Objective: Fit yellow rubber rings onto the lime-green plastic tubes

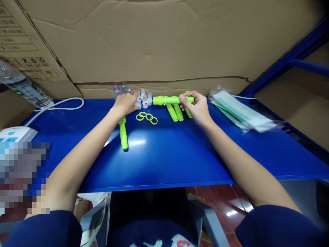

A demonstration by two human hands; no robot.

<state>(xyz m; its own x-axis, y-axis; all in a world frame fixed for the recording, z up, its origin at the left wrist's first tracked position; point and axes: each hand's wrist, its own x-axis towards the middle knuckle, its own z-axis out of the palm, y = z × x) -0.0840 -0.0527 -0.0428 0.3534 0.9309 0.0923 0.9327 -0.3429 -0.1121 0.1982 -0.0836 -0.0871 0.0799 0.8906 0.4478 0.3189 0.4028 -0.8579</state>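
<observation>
My right hand (196, 105) grips the far end of a bright green plastic tube (171, 100), held level, its threaded end with a yellow ring pointing left. Below and behind it lie several more green tubes (171, 113). My left hand (125, 103) is among small clear domed caps, its thumb and fingers closed on one clear cap (138, 105), partly hidden by them. Beside it stand clear-topped pieces with white bases (145, 101), some with a red dot. Several yellow rings (149, 117) lie between the hands. Another green tube (123, 134) lies below my left wrist.
Cardboard (159, 44) walls the back of the blue table (164, 154). On the right lies a clear plastic bag (239, 109) with white and green contents. A water bottle (28, 89), white cable (64, 100) and white power strip (17, 133) are at the left.
</observation>
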